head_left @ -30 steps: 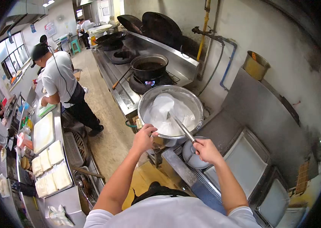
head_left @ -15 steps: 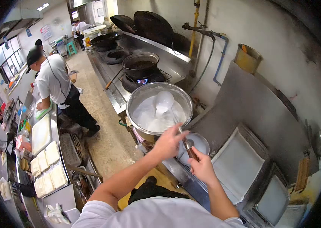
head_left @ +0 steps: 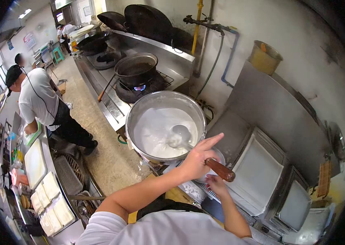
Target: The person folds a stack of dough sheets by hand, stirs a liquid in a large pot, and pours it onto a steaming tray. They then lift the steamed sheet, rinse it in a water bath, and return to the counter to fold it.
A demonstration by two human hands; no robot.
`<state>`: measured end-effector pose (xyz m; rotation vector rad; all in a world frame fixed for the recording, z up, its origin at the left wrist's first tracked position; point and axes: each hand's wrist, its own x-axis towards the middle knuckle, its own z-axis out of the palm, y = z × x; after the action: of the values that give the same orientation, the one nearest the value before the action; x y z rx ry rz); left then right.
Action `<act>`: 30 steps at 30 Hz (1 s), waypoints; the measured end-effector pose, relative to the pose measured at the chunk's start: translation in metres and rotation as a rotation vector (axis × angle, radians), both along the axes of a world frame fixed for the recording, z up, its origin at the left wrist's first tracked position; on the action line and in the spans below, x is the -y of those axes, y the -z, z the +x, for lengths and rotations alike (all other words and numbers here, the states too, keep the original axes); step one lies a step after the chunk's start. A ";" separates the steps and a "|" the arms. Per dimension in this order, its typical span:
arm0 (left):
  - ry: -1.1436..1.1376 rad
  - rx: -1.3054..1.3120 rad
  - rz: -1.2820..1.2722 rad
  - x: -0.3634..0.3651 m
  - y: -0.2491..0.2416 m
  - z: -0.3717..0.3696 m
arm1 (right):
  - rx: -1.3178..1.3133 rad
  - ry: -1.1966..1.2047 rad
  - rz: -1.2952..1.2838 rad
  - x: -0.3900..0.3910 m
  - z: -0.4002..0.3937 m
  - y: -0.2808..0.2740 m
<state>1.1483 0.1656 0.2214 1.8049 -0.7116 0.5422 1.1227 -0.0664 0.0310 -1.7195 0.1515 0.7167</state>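
My left hand (head_left: 199, 162) is closed round the shaft of a ladle, its index finger stretched out over the pot's rim. The ladle's brown wooden handle (head_left: 220, 169) sticks out to the right past the hand. The ladle's round metal bowl (head_left: 180, 135) lies in the milky white liquid (head_left: 156, 128) of a big metal pot (head_left: 128, 122). Below the handle, my right hand (head_left: 218, 184) is off the ladle, fingers loosely parted beside a smaller bowl (head_left: 219, 157). The left hand and handle hide much of that bowl.
White-lined rectangular trays (head_left: 258, 171) lean on the right. Beyond the pot, a dark wok (head_left: 136, 69) sits over a lit burner. A person (head_left: 42, 96) in a white shirt works at the left counter, near a tray of pale slabs (head_left: 52, 194). A yellowish pail (head_left: 265, 57) stands above the metal panel.
The ladle bowl has come down from above the liquid into it, near the pot's close side. My left hand now grips the shaft, and my right hand has let go of the wooden handle.
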 end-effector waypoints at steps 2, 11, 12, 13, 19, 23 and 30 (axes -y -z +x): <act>0.023 -0.009 -0.041 -0.009 -0.007 0.008 | 0.038 -0.009 -0.134 -0.015 0.011 0.030; -0.029 -0.341 -0.439 -0.070 -0.023 0.076 | 0.249 -0.123 -0.871 -0.065 0.065 0.101; -0.049 -0.355 -0.499 -0.077 -0.020 0.087 | 0.246 -0.101 -0.857 -0.069 0.065 0.102; -0.058 -0.319 -0.566 -0.085 -0.011 0.101 | 0.243 -0.079 -0.843 -0.072 0.066 0.103; -0.162 -0.268 -0.884 -0.137 0.018 0.155 | 0.217 0.235 -0.505 -0.067 0.070 0.174; -0.194 -0.269 -1.028 -0.165 0.021 0.165 | 0.014 0.660 0.105 -0.066 0.072 0.169; -0.263 -0.211 -1.064 -0.223 0.025 0.159 | 0.042 0.763 0.026 -0.064 0.081 0.061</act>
<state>1.3073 0.3886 0.1967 0.9156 0.0201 0.7082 1.2038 -0.0019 -0.0297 -1.4858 0.7183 0.1139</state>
